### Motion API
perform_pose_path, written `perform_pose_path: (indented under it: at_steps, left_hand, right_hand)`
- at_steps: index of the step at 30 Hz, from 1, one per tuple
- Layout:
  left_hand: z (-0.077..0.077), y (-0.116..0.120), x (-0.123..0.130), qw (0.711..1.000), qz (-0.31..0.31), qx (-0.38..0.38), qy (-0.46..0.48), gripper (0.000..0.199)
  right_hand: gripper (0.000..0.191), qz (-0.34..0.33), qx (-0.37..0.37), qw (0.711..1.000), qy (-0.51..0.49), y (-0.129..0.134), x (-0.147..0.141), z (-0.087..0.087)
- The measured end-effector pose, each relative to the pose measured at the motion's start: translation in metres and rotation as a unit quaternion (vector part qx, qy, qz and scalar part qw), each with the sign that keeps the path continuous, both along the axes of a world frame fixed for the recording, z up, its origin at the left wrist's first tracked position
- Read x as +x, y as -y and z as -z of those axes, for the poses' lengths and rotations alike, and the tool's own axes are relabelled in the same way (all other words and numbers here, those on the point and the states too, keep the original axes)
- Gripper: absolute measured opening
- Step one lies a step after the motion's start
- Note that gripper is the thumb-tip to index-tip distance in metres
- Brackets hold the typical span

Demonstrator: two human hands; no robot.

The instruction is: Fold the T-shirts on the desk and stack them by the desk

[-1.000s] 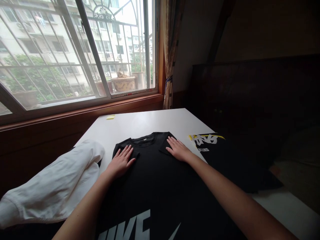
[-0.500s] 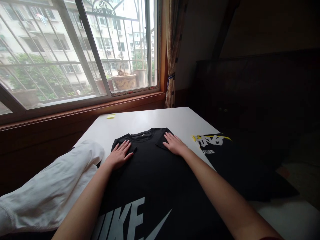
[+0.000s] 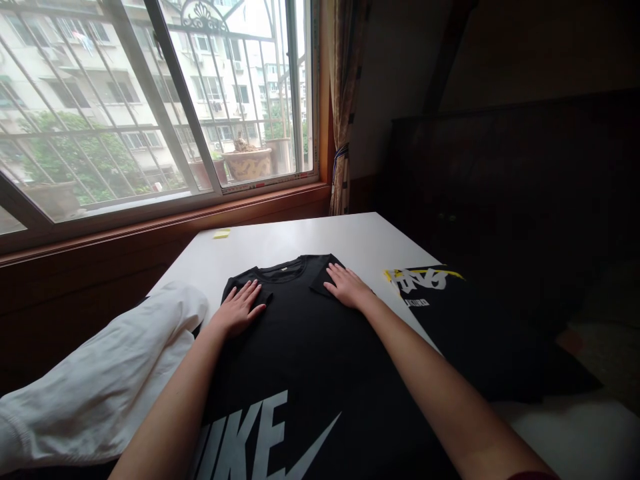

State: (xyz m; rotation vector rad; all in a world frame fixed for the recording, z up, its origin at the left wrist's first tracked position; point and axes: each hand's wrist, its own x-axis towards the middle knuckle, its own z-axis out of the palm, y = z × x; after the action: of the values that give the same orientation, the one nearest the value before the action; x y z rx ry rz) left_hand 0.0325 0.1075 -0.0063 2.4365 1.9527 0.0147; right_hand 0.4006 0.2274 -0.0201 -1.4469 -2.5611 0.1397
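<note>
A black T-shirt (image 3: 300, 353) with grey lettering and a swoosh lies front side up on the white table (image 3: 310, 233), its collar toward the window. Both sleeves are folded inward over the chest. Flat on the left sleeve area rests my left hand (image 3: 241, 310), fingers stretched out and holding nothing. My right hand (image 3: 349, 285) lies on the folded right sleeve, palm down with its fingers extended. The shirt's lower end runs out of the view at the bottom.
White cloth (image 3: 115, 373) lies heaped along the table's left side. A second black garment (image 3: 480, 333) with a white and yellow print hangs over the right edge. A yellow sticky note (image 3: 221, 233) sits at the far left corner. Beyond is a barred window (image 3: 200, 100) with a curtain (image 3: 343, 120).
Both hands stay in nearly the same places on the shirt. The view has shifted very slightly; nothing was taken hold of or let go.
</note>
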Motion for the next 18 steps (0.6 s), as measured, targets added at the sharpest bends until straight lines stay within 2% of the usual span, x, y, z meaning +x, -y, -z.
perform_pose_path:
  at_steps: [8,14,18]
  left_hand:
    - [-0.001,0.006,0.003,1.000,-0.009,-0.004,0.000,0.080]
    - [-0.003,0.015,0.007,1.000,-0.017,-0.007,-0.002,0.079]
    - [-0.004,0.022,0.009,1.000,-0.025,-0.009,-0.003,0.078]
  right_hand:
    - [0.045,0.008,0.136,0.990,-0.020,0.029,-0.001,-0.016]
    - [0.030,-0.026,0.170,0.985,0.013,0.041,-0.005,-0.020]
    - [0.027,-0.032,0.178,0.983,0.017,0.052,0.001,-0.020]
